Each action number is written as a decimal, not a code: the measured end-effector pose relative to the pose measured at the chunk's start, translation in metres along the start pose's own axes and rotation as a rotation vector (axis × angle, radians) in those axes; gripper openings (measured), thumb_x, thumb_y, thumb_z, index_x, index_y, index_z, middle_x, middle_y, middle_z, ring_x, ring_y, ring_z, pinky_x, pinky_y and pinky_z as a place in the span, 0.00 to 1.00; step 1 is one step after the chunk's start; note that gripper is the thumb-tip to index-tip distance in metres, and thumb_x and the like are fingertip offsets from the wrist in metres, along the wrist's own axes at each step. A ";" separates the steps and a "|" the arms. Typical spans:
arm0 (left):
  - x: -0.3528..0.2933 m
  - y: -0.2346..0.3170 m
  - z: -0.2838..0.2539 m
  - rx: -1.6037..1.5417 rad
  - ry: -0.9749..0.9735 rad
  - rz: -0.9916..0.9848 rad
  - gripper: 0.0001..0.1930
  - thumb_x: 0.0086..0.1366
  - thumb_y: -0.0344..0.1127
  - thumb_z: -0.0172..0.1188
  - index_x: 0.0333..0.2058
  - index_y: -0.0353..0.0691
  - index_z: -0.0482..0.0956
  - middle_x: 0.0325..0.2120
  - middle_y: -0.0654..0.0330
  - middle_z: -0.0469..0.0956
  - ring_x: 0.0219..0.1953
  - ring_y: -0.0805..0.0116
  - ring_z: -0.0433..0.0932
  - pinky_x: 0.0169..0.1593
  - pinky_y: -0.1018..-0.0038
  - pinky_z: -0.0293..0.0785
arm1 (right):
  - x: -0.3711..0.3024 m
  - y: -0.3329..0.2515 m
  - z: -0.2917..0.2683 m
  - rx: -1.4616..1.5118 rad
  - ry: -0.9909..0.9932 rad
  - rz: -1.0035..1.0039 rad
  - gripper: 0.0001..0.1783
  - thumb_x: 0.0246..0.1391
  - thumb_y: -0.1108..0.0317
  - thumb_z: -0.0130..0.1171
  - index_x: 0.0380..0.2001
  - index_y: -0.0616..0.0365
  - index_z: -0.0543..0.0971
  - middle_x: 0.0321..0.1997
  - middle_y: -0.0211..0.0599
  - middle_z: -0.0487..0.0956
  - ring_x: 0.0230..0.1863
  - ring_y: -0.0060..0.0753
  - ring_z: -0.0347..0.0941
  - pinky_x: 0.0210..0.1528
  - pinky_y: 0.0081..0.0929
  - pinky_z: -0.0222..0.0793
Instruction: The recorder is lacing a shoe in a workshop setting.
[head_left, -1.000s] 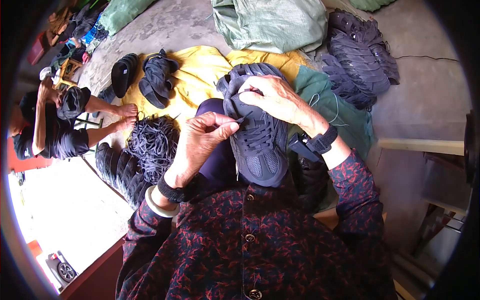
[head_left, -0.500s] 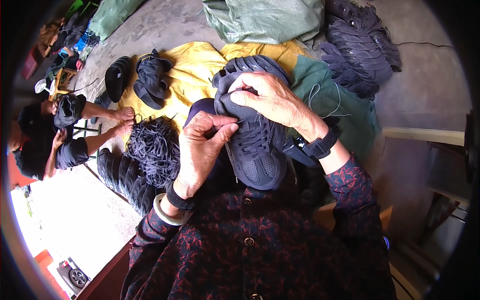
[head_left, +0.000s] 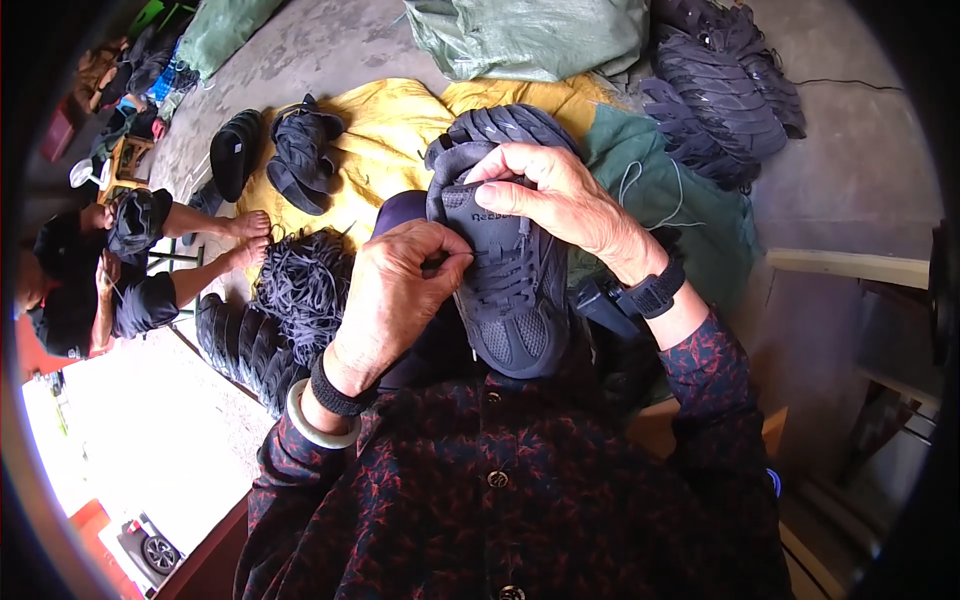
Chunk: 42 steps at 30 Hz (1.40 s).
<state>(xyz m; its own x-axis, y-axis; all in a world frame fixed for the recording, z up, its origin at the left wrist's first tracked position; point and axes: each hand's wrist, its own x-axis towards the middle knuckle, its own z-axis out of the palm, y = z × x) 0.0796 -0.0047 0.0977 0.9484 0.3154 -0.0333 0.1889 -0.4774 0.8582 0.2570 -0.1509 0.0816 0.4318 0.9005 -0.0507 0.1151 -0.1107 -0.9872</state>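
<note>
While the right hand (head_left: 560,205) grips a dark, mesh-toed sneaker (head_left: 518,350) by its padded tongue (head_left: 487,232), just beyond the person's red-flecked shirt (head_left: 590,480), the left hand (head_left: 395,285) pinches thumb to fingertip at the ridged lacing (head_left: 508,278); whether lace lies between is hidden. A stringy black tangle (head_left: 305,285) lies near wrinkled yellow sheeting (head_left: 385,125).

On grey floor (head_left: 325,50): yellow sheet (head_left: 385,120), green sheet (head_left: 722,240), pale-green sack (head_left: 530,40), stacked dark pieces (head_left: 715,100).
</note>
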 end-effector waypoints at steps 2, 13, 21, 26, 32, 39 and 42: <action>0.002 0.002 -0.002 0.020 -0.031 -0.004 0.07 0.59 0.24 0.70 0.36 0.35 0.85 0.28 0.59 0.82 0.29 0.72 0.80 0.35 0.75 0.77 | 0.000 0.000 0.000 0.027 0.002 0.053 0.14 0.62 0.63 0.66 0.45 0.62 0.83 0.38 0.28 0.83 0.41 0.18 0.75 0.46 0.23 0.74; -0.003 -0.016 0.022 -0.455 0.004 -0.163 0.04 0.65 0.27 0.70 0.36 0.34 0.86 0.29 0.68 0.82 0.34 0.83 0.76 0.39 0.80 0.75 | 0.006 0.001 0.005 0.004 0.023 -0.050 0.14 0.62 0.63 0.65 0.43 0.63 0.83 0.39 0.32 0.83 0.43 0.22 0.78 0.48 0.24 0.74; -0.007 -0.006 0.019 -0.345 0.021 -0.135 0.04 0.66 0.27 0.68 0.38 0.35 0.83 0.31 0.66 0.82 0.34 0.80 0.77 0.39 0.78 0.76 | -0.002 0.008 0.009 -0.098 0.183 -0.263 0.13 0.62 0.67 0.62 0.46 0.63 0.79 0.46 0.41 0.82 0.49 0.36 0.79 0.52 0.32 0.73; -0.007 -0.006 0.016 -0.120 0.037 -0.053 0.03 0.64 0.25 0.67 0.36 0.36 0.82 0.30 0.62 0.81 0.31 0.75 0.79 0.38 0.76 0.77 | -0.022 0.004 0.000 -0.234 0.143 -0.205 0.11 0.62 0.68 0.62 0.45 0.60 0.76 0.55 0.37 0.77 0.63 0.35 0.72 0.65 0.35 0.67; -0.007 -0.005 0.031 -0.177 0.102 -0.116 0.04 0.66 0.26 0.68 0.37 0.35 0.83 0.29 0.68 0.81 0.31 0.82 0.76 0.38 0.81 0.76 | -0.042 -0.004 0.001 -0.514 0.121 -0.333 0.06 0.56 0.76 0.64 0.36 0.57 0.77 0.64 0.43 0.73 0.69 0.50 0.69 0.68 0.43 0.66; -0.007 -0.008 0.032 -0.239 0.092 -0.140 0.05 0.66 0.28 0.70 0.37 0.35 0.84 0.29 0.68 0.81 0.32 0.83 0.76 0.39 0.81 0.76 | -0.045 -0.004 0.002 -0.459 0.065 -0.279 0.09 0.52 0.79 0.66 0.36 0.57 0.78 0.69 0.48 0.68 0.70 0.53 0.67 0.64 0.41 0.71; -0.009 -0.009 0.032 -0.257 0.086 -0.170 0.05 0.66 0.28 0.70 0.37 0.35 0.85 0.29 0.69 0.81 0.32 0.84 0.76 0.39 0.81 0.75 | -0.045 -0.005 0.007 -0.488 0.082 -0.280 0.10 0.52 0.80 0.65 0.36 0.57 0.77 0.69 0.49 0.68 0.68 0.53 0.69 0.61 0.41 0.73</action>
<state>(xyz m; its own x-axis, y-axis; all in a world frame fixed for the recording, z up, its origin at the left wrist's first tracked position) 0.0775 -0.0293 0.0743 0.8816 0.4465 -0.1531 0.2618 -0.1926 0.9457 0.2312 -0.1878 0.0882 0.3912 0.8900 0.2342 0.6269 -0.0714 -0.7758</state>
